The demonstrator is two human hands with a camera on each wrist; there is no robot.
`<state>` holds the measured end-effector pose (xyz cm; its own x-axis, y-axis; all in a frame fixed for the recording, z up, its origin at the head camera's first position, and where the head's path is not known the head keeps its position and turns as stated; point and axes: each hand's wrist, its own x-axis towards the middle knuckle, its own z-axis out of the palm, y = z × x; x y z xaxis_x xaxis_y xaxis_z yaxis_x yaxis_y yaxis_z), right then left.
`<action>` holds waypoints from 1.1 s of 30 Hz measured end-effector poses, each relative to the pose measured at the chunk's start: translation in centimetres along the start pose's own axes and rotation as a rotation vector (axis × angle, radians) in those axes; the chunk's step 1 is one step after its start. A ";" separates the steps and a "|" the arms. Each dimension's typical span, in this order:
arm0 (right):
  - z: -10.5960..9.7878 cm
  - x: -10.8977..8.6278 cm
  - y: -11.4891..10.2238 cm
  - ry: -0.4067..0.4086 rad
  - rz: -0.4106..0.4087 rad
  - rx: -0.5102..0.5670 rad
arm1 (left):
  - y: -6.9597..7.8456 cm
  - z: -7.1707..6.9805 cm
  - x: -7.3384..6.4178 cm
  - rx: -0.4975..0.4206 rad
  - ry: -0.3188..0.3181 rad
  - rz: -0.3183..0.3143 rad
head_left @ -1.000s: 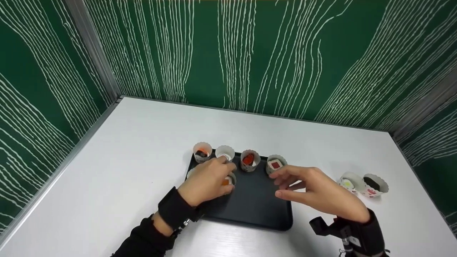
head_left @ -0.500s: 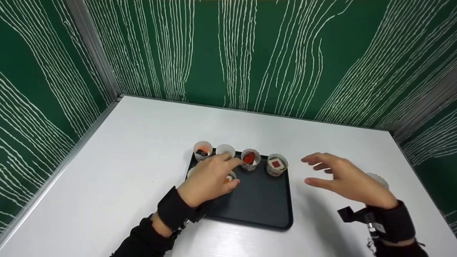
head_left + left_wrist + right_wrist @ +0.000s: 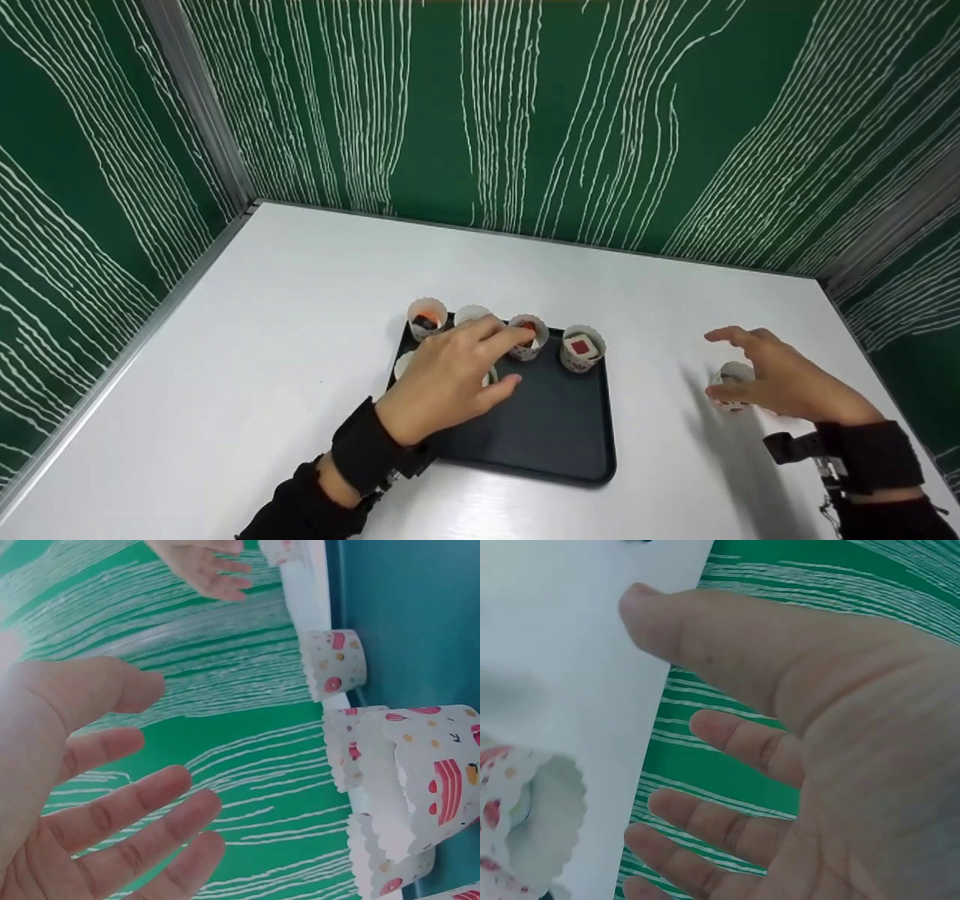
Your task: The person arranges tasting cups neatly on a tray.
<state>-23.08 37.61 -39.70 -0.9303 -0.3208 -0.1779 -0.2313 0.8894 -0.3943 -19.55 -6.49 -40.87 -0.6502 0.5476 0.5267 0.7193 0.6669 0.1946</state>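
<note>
My left hand point(image 3: 442, 375) hovers over the left part of a dark tray point(image 3: 547, 435), above paper baking cups. In the left wrist view its fingers are spread and hold nothing; a printed paper cup point(image 3: 442, 772) stands to their right. Its fingertips overlap a cup with a red piece point(image 3: 529, 349) in the head view. Toward the table's right side, my right hand point(image 3: 795, 382) has thumb and fingers apart around the sight of a paper cup point(image 3: 733, 369), holding nothing. The right wrist view shows that scalloped cup point(image 3: 551, 817) away from the fingers.
Along the tray's back edge stand more cups: one with dark and orange pieces point(image 3: 427, 319), a pale one point(image 3: 471, 313), and one with a red-centred white block point(image 3: 582, 349). Another cup point(image 3: 403, 364) is partly behind my left hand. Green walls point(image 3: 585, 120) border the white table point(image 3: 315, 300).
My right hand has moved right, from beside the tray's right-hand cup to the cups at the table's right. My left hand has lifted slightly rightward, its fingers now more spread.
</note>
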 end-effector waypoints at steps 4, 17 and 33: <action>0.2 0.0 1.2 0.007 0.026 -0.042 | 0.2 0.0 0.0 -0.007 -0.003 0.002; 0.7 0.2 3.5 -0.040 0.018 -0.109 | 0.4 -0.2 0.0 -0.059 -0.030 0.019; 1.1 0.8 3.7 -0.031 0.134 -0.217 | 0.6 -0.2 -0.1 -0.095 -0.069 0.020</action>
<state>-24.39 40.27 -42.34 -0.9482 -0.2023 -0.2449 -0.1653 0.9726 -0.1633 -18.99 -6.23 -40.66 -0.6482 0.5963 0.4736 0.7503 0.6062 0.2638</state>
